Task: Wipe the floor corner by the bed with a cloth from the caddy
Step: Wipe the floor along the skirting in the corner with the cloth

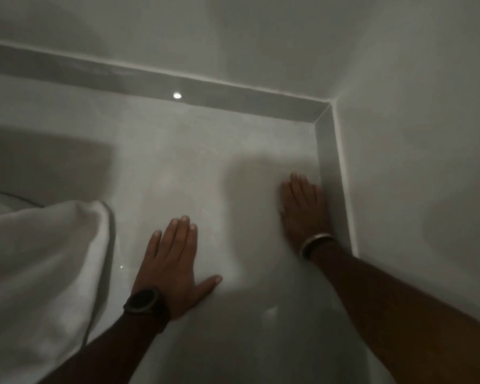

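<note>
The floor corner (313, 124) lies at the upper right, where two grey skirting strips meet. My right hand (302, 206), with a bangle on the wrist, lies flat on the floor beside the right skirting, short of the corner. It presses on a pale, blurred patch that looks like a white cloth (255, 231), whose left edge runs down the floor. My left hand (175, 261), with a dark watch on the wrist, rests palm down on the bare white floor, fingers spread, holding nothing. The caddy is out of view.
White bedding (39, 259) hangs to the floor at the left, close to my left forearm. Plain walls (413, 162) close the space behind and on the right. A lamp's reflection (177, 95) shines on the back skirting. The light is dim.
</note>
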